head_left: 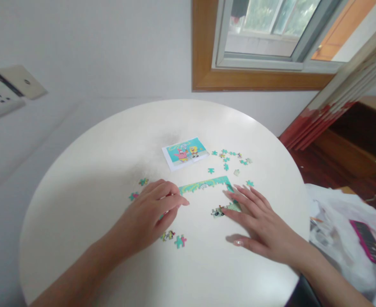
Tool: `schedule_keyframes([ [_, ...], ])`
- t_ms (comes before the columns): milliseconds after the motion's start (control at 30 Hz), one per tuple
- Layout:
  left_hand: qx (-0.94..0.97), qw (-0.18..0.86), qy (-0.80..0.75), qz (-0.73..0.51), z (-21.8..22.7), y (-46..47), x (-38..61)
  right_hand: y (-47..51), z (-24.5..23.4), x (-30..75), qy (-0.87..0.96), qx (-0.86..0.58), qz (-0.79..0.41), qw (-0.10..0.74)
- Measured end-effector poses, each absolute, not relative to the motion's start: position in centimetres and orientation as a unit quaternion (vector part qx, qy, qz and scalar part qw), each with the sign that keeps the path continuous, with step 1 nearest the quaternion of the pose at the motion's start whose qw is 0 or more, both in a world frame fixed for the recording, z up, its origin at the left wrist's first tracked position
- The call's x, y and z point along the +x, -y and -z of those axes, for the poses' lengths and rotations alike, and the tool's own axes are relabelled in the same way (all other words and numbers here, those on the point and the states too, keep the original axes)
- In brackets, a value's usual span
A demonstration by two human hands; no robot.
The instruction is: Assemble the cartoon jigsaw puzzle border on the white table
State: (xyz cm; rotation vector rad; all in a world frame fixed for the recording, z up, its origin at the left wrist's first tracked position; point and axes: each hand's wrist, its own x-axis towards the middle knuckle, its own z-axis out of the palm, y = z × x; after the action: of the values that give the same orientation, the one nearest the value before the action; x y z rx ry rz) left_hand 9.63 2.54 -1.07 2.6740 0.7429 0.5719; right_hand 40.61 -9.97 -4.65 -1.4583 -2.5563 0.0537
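Note:
A partly joined jigsaw puzzle (203,185) lies on the table as a border strip, with its top row and right side showing. My right hand (258,219) rests palm down over its right side, fingers spread. Under my right fingertips is a joined lower section (219,211) with dark and red marks. At the strip's left end my left hand (157,202) is curled, thumb and fingers close together; what they hold, if anything, is hidden. Loose puzzle pieces lie around that hand: a teal-and-pink piece (180,241), a yellow-and-white piece (168,235) and a green-yellow piece (143,181).
A reference picture card (186,153) with cartoon figures lies beyond the puzzle. Several loose teal pieces (226,160) are scattered to its right. The round white table (88,170) stands against the wall below a window. A pink-cased phone (368,243) lies on white plastic bags at the right.

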Motion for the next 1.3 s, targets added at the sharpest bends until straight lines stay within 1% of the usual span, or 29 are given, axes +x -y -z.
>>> schedule_keyframes([
  [167, 0.933, 0.148, -0.266, -0.194, 1.2, -2.7, 9.5, 9.9, 4.5, 40.6, 0.865, -0.49, -0.024, 0.107],
  [267, 0.933, 0.153, -0.255, -0.202, 1.6, -2.6, 9.7, 9.9, 4.4, 40.6, 0.86, -0.493, -0.036, 0.13],
  [333, 0.939, 0.16, -0.228, -0.204, 2.0, -2.3, 10.1, 10.0, 4.4, 40.7, 0.848, -0.5, -0.043, 0.171],
  [433, 0.956, 0.165, -0.173, -0.173, 2.5, -1.4, 11.0, 10.3, 4.6, 40.9, 0.81, -0.528, -0.027, 0.254],
  [533, 0.966, 0.145, -0.158, -0.144, 2.8, -0.4, 11.9, 10.6, 4.7, 41.0, 0.78, -0.553, 0.006, 0.294],
  [600, 0.97, 0.12, -0.161, -0.136, 2.8, 0.1, 12.3, 10.7, 4.7, 40.9, 0.784, -0.55, 0.007, 0.287],
  [767, 0.975, 0.071, -0.166, -0.125, 3.1, 0.7, 13.1, 10.4, 4.4, 40.4, 0.834, -0.513, -0.011, 0.205],
  [833, 0.976, 0.066, -0.169, -0.123, 3.1, 0.8, 13.3, 10.3, 4.3, 40.2, 0.839, -0.51, -0.012, 0.188],
  [1300, 0.971, 0.073, -0.174, -0.149, 3.4, 1.0, 13.6, 9.9, 4.0, 40.0, 0.839, -0.513, -0.031, 0.179],
])
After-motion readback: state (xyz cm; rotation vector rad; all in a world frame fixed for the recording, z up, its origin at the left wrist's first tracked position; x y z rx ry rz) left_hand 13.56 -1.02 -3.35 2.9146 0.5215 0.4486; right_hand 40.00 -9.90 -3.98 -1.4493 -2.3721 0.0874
